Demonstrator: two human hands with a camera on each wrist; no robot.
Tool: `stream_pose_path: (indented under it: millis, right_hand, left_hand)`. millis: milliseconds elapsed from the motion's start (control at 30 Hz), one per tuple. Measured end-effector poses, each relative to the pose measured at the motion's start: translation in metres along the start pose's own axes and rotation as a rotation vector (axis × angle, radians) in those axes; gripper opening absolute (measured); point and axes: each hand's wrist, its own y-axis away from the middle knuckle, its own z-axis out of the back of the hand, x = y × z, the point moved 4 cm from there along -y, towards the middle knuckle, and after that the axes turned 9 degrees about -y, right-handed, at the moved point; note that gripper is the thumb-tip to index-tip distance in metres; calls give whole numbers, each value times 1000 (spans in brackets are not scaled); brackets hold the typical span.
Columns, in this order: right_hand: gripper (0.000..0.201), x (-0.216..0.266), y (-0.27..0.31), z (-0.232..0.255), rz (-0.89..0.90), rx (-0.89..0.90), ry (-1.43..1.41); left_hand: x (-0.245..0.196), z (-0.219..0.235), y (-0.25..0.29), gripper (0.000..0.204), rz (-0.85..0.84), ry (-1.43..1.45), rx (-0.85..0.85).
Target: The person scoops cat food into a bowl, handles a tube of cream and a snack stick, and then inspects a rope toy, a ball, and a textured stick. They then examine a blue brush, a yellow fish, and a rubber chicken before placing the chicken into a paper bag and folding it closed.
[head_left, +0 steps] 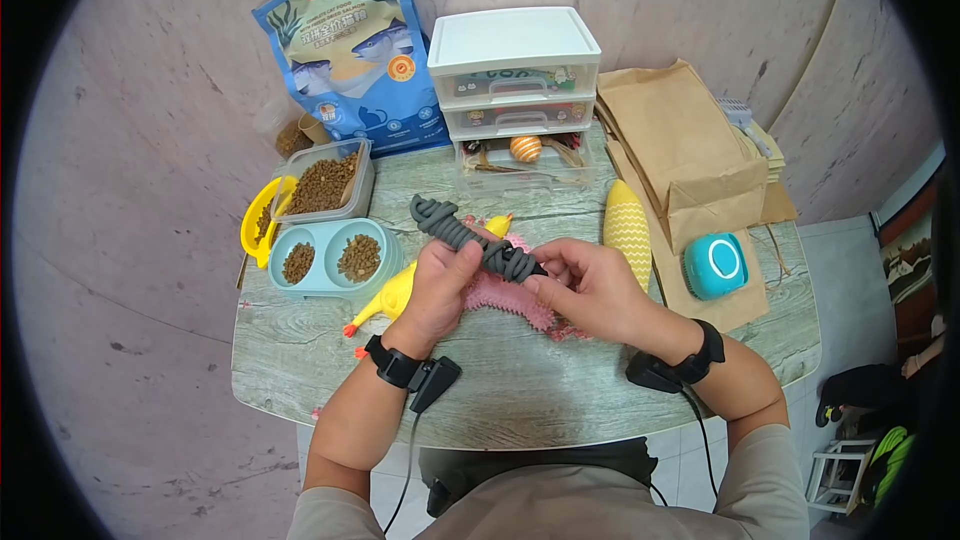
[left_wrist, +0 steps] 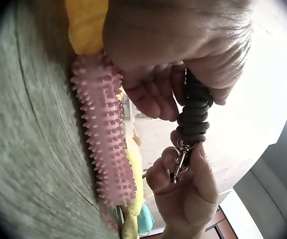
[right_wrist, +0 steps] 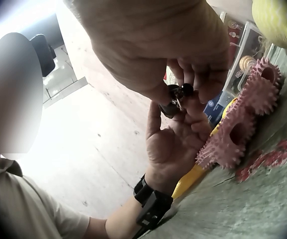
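Observation:
A dark grey rope leash (head_left: 452, 228), wound into a thick coil, is held up over the middle of the table. My left hand (head_left: 438, 290) grips the coil from the near side, its thumb along the rope. At the other end, my right hand (head_left: 592, 290) pinches the leash, where a metal snap clip (left_wrist: 181, 162) shows in the left wrist view. Below the hands lies a pink spiky chew toy (head_left: 512, 302), partly hidden by them. A yellow rubber chicken (head_left: 393, 292) stretches behind my left hand, its red feet toward the near left.
Left are a blue double bowl (head_left: 325, 280) of kibble, a kibble tub (head_left: 365, 185) and a yellow dish (head_left: 250, 230). Behind stand a cat food bag (head_left: 350, 60) and white drawers (head_left: 515, 40). Right are a yellow zigzag toy (head_left: 627, 230), paper bags (head_left: 680, 140) and a teal brush (head_left: 715, 266).

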Motion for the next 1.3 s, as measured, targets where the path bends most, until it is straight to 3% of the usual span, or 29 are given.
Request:
stream_pose_path:
  millis: [300, 367, 667, 1067, 1300]
  right_hand:
    - [25, 1, 0, 4, 58, -145, -16]
    - [25, 19, 3, 5, 298, -195, 138]
    - [24, 40, 12, 4, 527, -265, 194]
    - [27, 43, 15, 2, 709, -254, 247]
    - [27, 41, 15, 3, 686, -228, 259]
  left_hand:
    - [-6, -2, 0, 29, 42, -8, 27]
    - [-4, 0, 0, 30, 38, -6, 22]
    - [0, 5, 1, 31, 25, -10, -7]
    - [-3, 4, 1, 28, -9, 25, 31]
    - [-1, 7, 1, 26, -8, 42, 7]
